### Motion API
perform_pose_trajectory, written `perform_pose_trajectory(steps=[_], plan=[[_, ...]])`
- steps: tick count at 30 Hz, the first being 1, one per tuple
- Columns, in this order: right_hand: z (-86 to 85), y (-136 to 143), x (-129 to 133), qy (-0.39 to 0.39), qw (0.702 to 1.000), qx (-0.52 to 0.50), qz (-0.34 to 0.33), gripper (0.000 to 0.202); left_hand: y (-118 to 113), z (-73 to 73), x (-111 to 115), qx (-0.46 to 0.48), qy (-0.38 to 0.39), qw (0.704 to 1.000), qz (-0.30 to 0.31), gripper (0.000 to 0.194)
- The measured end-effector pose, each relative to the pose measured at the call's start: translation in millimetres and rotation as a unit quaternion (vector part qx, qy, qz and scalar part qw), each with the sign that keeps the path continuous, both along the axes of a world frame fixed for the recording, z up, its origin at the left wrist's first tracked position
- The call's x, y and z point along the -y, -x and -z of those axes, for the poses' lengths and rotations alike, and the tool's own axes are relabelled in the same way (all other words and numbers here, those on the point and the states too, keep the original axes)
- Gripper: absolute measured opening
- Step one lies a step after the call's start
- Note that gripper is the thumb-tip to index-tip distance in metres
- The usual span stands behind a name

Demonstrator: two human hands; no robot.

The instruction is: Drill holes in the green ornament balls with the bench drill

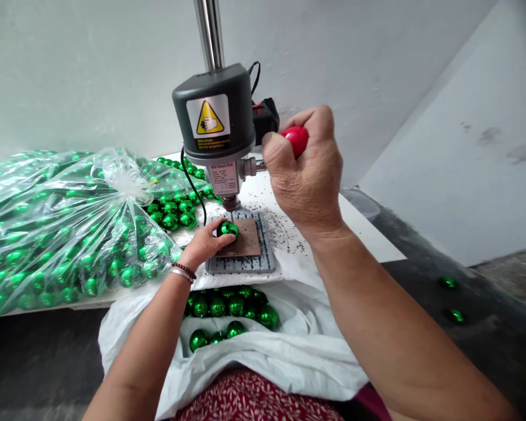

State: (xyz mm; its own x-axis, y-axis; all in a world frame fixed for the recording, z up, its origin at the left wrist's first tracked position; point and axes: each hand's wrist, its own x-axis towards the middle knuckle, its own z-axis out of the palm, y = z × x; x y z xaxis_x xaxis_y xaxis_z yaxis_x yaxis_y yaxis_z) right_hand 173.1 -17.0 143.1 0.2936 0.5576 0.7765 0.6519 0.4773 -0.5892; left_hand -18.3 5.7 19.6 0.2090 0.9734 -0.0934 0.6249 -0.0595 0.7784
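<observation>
Between the thumb and fingers of my left hand [204, 243] is a shiny green ball [228, 229], held on a brown board [248, 241]. The board lies on the grey slotted base [267, 257] of a small bench drill [217, 111]. Directly over the ball, the thin drill bit [232, 216] points down; its tip appears to be at the ball's top. My right hand [309, 169] is wrapped round the red knob [296, 140] of the drill's feed lever. Dark shavings [284, 231] are scattered about the base.
On the left lies a large clear plastic bag [70, 234] full of green balls. More loose balls [170, 213] sit behind it. A white cloth [289, 345] in front holds several balls [218, 306]. Two balls [456, 316] rest on the dark floor at right.
</observation>
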Motion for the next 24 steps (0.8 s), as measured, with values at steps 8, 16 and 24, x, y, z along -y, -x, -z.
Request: perform_pose_trajectory(steps=[8, 16, 24], plan=[[1.5, -1.5, -0.5, -0.004, 1.0, 0.008, -0.007, 0.02, -10.5, 4.8, -7.5, -0.028, -0.076, 0.996, 0.021, 0.065], [7.3, -0.3, 7.6, -0.01, 1.0, -0.003, 0.006, 0.017, -16.2, 5.3, -4.6, 0.041, 0.005, 0.999, 0.003, 0.074], [8.0, -2.8, 20.1, -0.002, 0.999, 0.028, 0.033, 0.012, -20.5, 1.9, -0.3, 0.039, 0.033, 0.999, 0.0, 0.074]])
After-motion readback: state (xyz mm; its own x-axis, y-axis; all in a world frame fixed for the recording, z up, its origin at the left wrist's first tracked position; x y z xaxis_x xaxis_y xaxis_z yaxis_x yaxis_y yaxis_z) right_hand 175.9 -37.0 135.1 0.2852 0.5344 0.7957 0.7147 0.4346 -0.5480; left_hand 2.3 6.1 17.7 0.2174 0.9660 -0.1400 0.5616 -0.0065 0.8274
